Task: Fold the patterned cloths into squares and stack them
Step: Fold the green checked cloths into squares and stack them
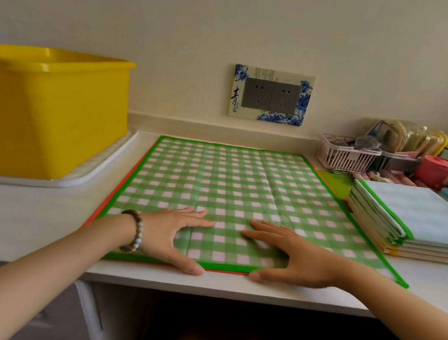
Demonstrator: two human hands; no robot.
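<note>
The green checked cloth [231, 188] lies spread flat on the middle of the surface [22, 222], its near hem close to the front edge. An orange hem [227, 271] peeks out along its left and near sides, which suggests a second cloth lies underneath. Both hands rest flat on the near part. The left hand [173, 234] and right hand [291, 254] have their fingers straight and spread, thumbs at the hem, pressing and grasping nothing. The main risk is at the pick-up: with the two hems so tightly matched, a pinch could catch both layers and fold them together. Pressing or sliding with flat palms could also drag the lower cloth along and skew the edges, so the square comes out crooked. The old crease lines in the checks may pull the fold off true. On the right, the cloth's edge runs just beside the stack [417, 217] of folded cloths, so a wide sweep could nudge it or topple its top layers. The yellow tub [46, 116] on its tray [95, 177] stands near the left edge and limits room there.
</note>
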